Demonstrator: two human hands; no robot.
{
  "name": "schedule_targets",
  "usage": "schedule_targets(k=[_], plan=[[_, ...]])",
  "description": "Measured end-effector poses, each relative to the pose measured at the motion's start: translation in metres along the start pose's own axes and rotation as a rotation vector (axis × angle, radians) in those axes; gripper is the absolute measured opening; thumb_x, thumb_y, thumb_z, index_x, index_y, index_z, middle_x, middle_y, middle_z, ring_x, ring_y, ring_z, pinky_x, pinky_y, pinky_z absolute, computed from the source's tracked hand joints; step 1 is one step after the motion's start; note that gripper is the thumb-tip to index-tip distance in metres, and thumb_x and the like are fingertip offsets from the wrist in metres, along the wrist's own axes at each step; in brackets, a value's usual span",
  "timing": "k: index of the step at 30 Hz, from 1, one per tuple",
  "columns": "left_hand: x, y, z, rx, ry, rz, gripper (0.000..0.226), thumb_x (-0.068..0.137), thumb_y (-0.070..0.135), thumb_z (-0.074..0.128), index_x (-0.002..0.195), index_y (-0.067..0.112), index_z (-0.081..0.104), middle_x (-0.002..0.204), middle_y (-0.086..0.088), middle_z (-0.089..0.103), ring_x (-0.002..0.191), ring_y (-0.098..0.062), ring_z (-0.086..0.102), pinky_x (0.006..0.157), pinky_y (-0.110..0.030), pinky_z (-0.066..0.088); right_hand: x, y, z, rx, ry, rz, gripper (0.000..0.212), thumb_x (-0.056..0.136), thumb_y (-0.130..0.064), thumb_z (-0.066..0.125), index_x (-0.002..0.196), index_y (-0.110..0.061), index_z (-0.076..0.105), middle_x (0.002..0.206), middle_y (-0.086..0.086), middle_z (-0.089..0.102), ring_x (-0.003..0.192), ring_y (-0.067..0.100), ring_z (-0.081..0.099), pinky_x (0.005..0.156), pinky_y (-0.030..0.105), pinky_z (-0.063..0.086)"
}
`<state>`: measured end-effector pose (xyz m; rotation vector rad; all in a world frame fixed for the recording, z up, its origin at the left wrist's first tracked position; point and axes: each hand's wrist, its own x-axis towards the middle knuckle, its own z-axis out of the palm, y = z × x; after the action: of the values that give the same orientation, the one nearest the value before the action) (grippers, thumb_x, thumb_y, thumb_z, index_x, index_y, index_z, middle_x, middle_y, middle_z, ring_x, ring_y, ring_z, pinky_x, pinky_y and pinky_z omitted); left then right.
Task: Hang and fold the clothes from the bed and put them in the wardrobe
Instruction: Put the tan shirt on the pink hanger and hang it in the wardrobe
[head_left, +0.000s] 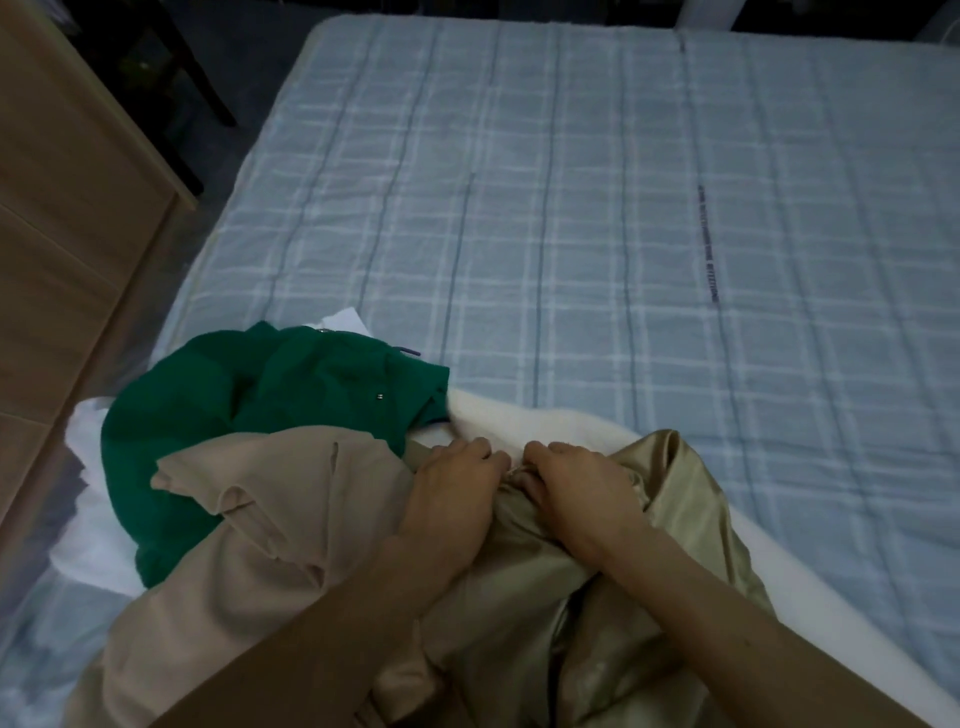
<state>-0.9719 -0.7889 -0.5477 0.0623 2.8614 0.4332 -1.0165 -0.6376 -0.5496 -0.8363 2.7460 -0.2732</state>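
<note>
- Far left of the hands, a flat, smooth, pale wooden cabinet panel (78, 208) stands beside the bed; I cannot tell if it is the wardrobe
- Left of the grip, a crumpled green woven garment (249, 395) with small metal studs lies heaped on a white cloth (98, 519); the next garment overlaps it, so a lift would likely drag it towards the mattress edge
- Just left of the grip, a matte beige soft garment (270, 519) lies in loose, thick folds
- The left hand (457, 493) has its fingers curled, pinching a bunched edge of the olive-gold satin garment (675, 493)
- The right hand (576, 493), knuckles almost touching the left, is curled tight on the same shiny cloth; satin is slippery and may slide out of a pinch
- Just beyond the knuckles lies a fluffy white fleece (509, 415)
- Beyond and to the right of the grip stretches the pale blue checked quilted bed cover (623, 182), flat and lightly puckered
</note>
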Motion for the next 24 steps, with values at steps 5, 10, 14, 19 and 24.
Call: schedule_targets(k=[5, 10, 14, 19, 24], plan=[[-0.010, 0.032, -0.017, -0.027, 0.011, 0.094, 0.024, 0.094, 0.022, 0.048, 0.115, 0.028, 0.059, 0.112, 0.003, 0.055, 0.104, -0.017, 0.049, 0.083, -0.029, 0.031, -0.033, 0.010, -0.034, -0.018, 0.035, 0.045, 0.031, 0.097, -0.052, 0.038, 0.080, -0.027, 0.044, 0.075, -0.003, 0.061, 0.066, 0.020, 0.059, 0.054, 0.032, 0.039], [-0.032, 0.081, -0.047, -0.042, 0.060, 0.211, 0.031, 0.096, 0.025, 0.046, 0.125, 0.027, 0.057, 0.120, 0.002, 0.054, 0.107, -0.018, 0.047, 0.088, -0.031, 0.031, -0.086, 0.020, -0.081, -0.032, 0.085, 0.105, 0.031, 0.098, -0.054, 0.030, 0.080, -0.030, 0.040, 0.075, -0.006, 0.059, 0.062, 0.014, 0.052, 0.055, 0.030, 0.030], [-0.062, 0.125, -0.076, -0.056, 0.093, 0.298, 0.031, 0.096, 0.024, 0.046, 0.125, 0.023, 0.057, 0.120, -0.001, 0.053, 0.109, -0.021, 0.047, 0.093, -0.034, 0.034, -0.143, 0.021, -0.122, -0.035, 0.164, 0.163, 0.034, 0.095, -0.055, 0.027, 0.079, -0.031, 0.043, 0.074, -0.007, 0.061, 0.058, 0.011, 0.049, 0.055, 0.028, 0.033], [-0.111, 0.177, -0.114, -0.031, 0.269, 0.402, 0.015, 0.094, 0.021, 0.055, 0.107, 0.020, 0.064, 0.103, -0.001, 0.059, 0.093, -0.021, 0.052, 0.079, -0.034, 0.040, -0.218, 0.018, -0.168, 0.020, 0.277, 0.239, 0.032, 0.095, -0.053, 0.042, 0.077, -0.028, 0.053, 0.067, -0.006, 0.060, 0.058, 0.013, 0.056, 0.056, 0.032, 0.045], [-0.162, 0.203, -0.160, -0.006, 0.484, 0.496, 0.016, 0.079, 0.018, 0.072, 0.094, 0.016, 0.068, 0.093, -0.002, 0.062, 0.087, -0.023, 0.057, 0.082, -0.034, 0.046, -0.277, 0.006, -0.208, 0.011, 0.462, 0.243, 0.027, 0.092, -0.046, 0.055, 0.071, -0.029, 0.053, 0.058, -0.009, 0.055, 0.050, 0.013, 0.053, 0.050, 0.027, 0.031]])
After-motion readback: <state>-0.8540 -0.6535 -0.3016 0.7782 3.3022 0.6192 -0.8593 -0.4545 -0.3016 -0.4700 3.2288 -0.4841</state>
